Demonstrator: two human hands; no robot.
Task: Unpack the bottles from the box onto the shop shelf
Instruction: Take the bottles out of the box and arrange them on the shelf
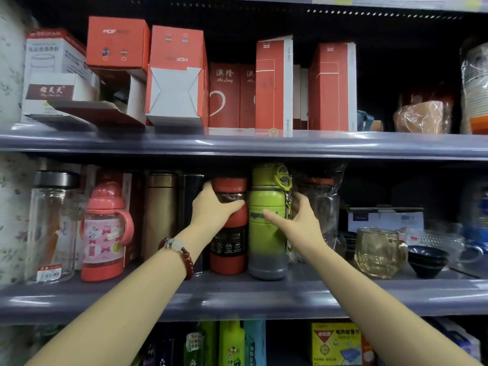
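Note:
On the middle shelf (237,294) a red bottle (229,244) with a black label stands upright beside a green bottle (267,233) with a grey base and a green loop lid. My left hand (211,207) grips the red bottle round its upper body, thumb across the front. My right hand (298,220) holds the green bottle from its right side, thumb lying on the front and fingers behind. Both bottles rest on the shelf and touch each other. The box is not in view.
Left of the red bottle stand a black flask (190,191), a gold flask (160,212), a pink child's bottle (104,233) and a clear glass bottle (51,228). A bagged clear bottle (323,207), a glass mug (377,252) and dark bowls (427,260) sit to the right. Red cartons (274,85) fill the upper shelf.

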